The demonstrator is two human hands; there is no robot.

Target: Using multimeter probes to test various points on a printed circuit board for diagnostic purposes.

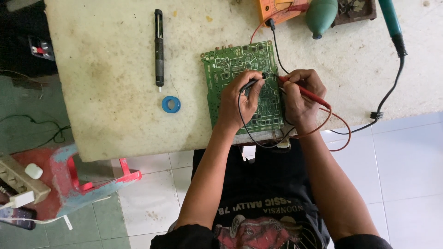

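Observation:
A green circuit board (pixel 230 64) lies on the worn white table (pixel 115 92) near its front edge. My left hand (pixel 237 101) rests on the board and pinches a black test probe (pixel 253 83), tip on the board's middle. My right hand (pixel 297 97) grips a red test probe (pixel 304 92), its tip touching the board close to the black one. Black and red leads loop below my hands and run up to an orange meter (pixel 277 9) at the table's back edge.
A black desoldering pump (pixel 158 46) and a small blue solder spool (pixel 170 104) lie left of the board. A green rubber blower (pixel 320 16) and a teal-handled soldering iron (pixel 392 23) sit at the back right. A power strip (pixel 18 177) and a red-and-blue stool (pixel 83 180) stand on the tiled floor at left.

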